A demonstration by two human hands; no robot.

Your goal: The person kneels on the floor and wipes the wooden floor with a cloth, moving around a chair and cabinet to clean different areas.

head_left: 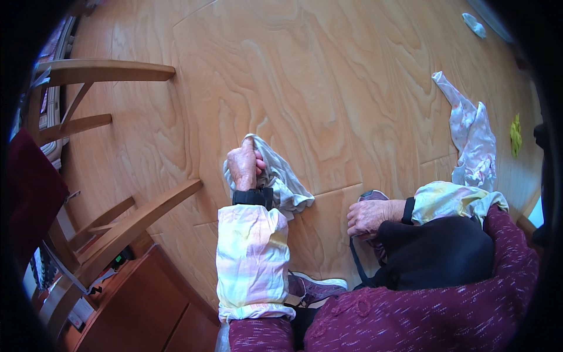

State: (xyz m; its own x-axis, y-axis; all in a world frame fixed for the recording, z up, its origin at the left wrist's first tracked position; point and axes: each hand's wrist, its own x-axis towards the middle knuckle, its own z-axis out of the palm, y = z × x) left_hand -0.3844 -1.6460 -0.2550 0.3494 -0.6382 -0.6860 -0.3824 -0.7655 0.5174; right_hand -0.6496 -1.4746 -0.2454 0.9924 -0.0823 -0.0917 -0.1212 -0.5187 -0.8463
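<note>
My left hand (242, 166) is closed round a light grey cloth (281, 176), which hangs and spreads to the right of the fingers at floor level. To the right, my right hand (369, 217) lies over my bent knee with its fingers curled. A thin black strap (356, 261) runs down from beside those fingertips; whether they grip it is hidden. Black fabric (437, 255) covers the leg next to this hand. Patterned sleeve covers are on both forearms. One dark shoe (319, 287) shows below the left forearm, and part of another (373, 195) behind the right hand.
Wooden chair legs (141, 217) and a reddish-brown wooden box or cabinet (143, 305) stand at the left. On the wood-patterned floor (281, 76), a pale patterned cloth (471, 138), a small white item (474, 25) and a yellow-green item (515, 135) lie at the right.
</note>
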